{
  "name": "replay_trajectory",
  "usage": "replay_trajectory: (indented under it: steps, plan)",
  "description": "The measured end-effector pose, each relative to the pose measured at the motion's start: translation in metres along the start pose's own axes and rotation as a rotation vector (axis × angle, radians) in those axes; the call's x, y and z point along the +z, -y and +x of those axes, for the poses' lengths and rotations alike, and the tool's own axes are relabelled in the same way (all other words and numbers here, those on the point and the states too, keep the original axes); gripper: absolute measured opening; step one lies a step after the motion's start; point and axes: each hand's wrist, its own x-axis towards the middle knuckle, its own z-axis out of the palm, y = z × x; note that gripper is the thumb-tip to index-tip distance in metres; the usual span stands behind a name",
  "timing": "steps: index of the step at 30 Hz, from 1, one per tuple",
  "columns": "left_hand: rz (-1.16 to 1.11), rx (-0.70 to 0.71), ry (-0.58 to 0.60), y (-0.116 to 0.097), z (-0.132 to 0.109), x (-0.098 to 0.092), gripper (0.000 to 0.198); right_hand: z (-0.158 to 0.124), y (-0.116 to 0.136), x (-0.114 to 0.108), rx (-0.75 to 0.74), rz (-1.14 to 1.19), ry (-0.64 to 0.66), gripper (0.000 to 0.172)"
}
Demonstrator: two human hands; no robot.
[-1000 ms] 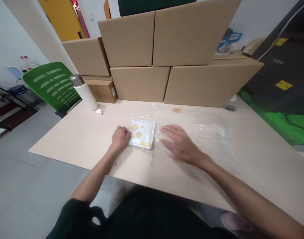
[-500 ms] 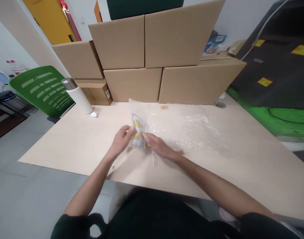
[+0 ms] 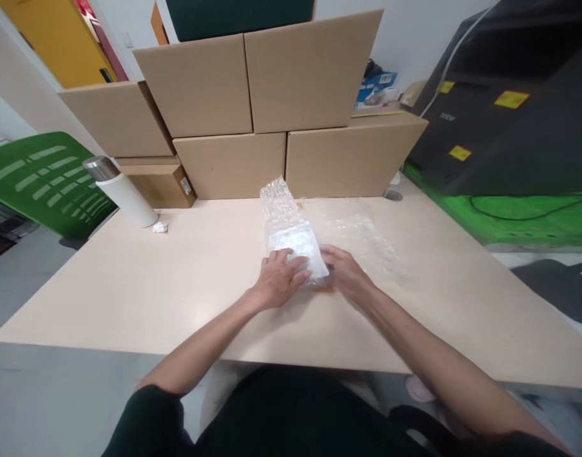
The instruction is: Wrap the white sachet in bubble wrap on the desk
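A flat whitish packet [image 3: 297, 244] lies on a sheet of clear bubble wrap [image 3: 277, 202] on the table. My left hand [image 3: 282, 277] rests on the packet's lower part, fingers spread and lying over it. At the packet's right edge is my right hand [image 3: 348, 271], its fingers bent around the edge of the wrap; the fingertips are partly hidden and slightly blurred. More of the clear wrap [image 3: 362, 238] spreads to the right beyond that hand. A patch of orange-brown print or tape [image 3: 325, 289] shows just below the packet.
Stacked cardboard boxes [image 3: 231, 166] line the back of the pale table [image 3: 129, 285]. A white flask with a steel cap [image 3: 129, 197] stands at the left, beside a crumpled white scrap [image 3: 160, 227]. A green chair [image 3: 43, 181] is left of the table.
The packet, held up between both hands before, now lies flat on the bubble wrap. My left hand has come down onto it; my right hand has shifted to its right edge.
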Motion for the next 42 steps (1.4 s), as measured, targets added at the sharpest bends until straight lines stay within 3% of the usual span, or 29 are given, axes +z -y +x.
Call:
replay_trajectory:
  steps: [4, 6, 9, 12, 14, 16, 19, 23, 26, 29, 33, 37, 40, 42]
  plan:
    - [0.113, 0.026, 0.001, -0.004, 0.004, 0.011, 0.046, 0.002, -0.004, -0.009, -0.425, -0.458, -0.192, 0.050]
    - [0.070, 0.028, -0.001, -0.002, 0.003, 0.015, 0.044, 0.003, -0.009, -0.004, -0.579, -0.651, -0.114, 0.047]
    - [-0.075, -0.081, -0.157, 0.010, 0.001, 0.016, 0.047, 0.005, -0.014, 0.010, -0.569, -0.794, 0.083, 0.042]
    - [-0.387, -0.360, -0.369, 0.026, -0.002, 0.011, 0.066, 0.006, -0.014, 0.020, -0.519, -0.824, 0.100, 0.043]
    - [-0.736, -0.508, -0.353, 0.032, -0.003, 0.005, 0.071, 0.005, -0.012, 0.022, -0.496, -0.798, 0.100, 0.044]
    - [-1.023, -0.539, -0.322, 0.030, -0.004, -0.003, 0.073, 0.004, -0.008, 0.022, -0.458, -0.739, 0.119, 0.045]
    - [-1.145, -0.410, -0.368, 0.013, -0.003, -0.009, 0.063, 0.002, -0.003, 0.016, -0.375, -0.612, 0.102, 0.046]
    - [-0.989, -0.132, -0.334, -0.018, 0.010, -0.004, 0.046, -0.002, 0.007, -0.002, -0.279, -0.363, 0.097, 0.047]
    - [-0.762, 0.082, -0.242, -0.036, 0.029, 0.005, 0.052, -0.006, 0.015, -0.022, -0.281, -0.129, 0.115, 0.044]
    - [-0.520, 0.208, -0.157, -0.051, 0.049, 0.018, 0.057, -0.008, 0.018, -0.050, -0.257, -0.091, 0.016, 0.042]
    - [-0.277, 0.185, -0.036, -0.074, 0.070, 0.038, 0.058, -0.007, 0.010, -0.097, -0.354, -0.387, -0.237, 0.037]
    - [-0.103, 0.147, 0.032, -0.094, 0.082, 0.058, 0.056, 0.000, -0.005, -0.137, -0.452, -0.720, -0.403, 0.035]
    - [-0.017, 0.147, 0.059, -0.101, 0.087, 0.068, 0.054, 0.010, -0.009, -0.150, -0.424, -0.769, -0.496, 0.034]
    - [0.014, 0.156, 0.067, -0.101, 0.087, 0.072, 0.054, 0.019, -0.005, -0.150, -0.347, -0.696, -0.490, 0.033]
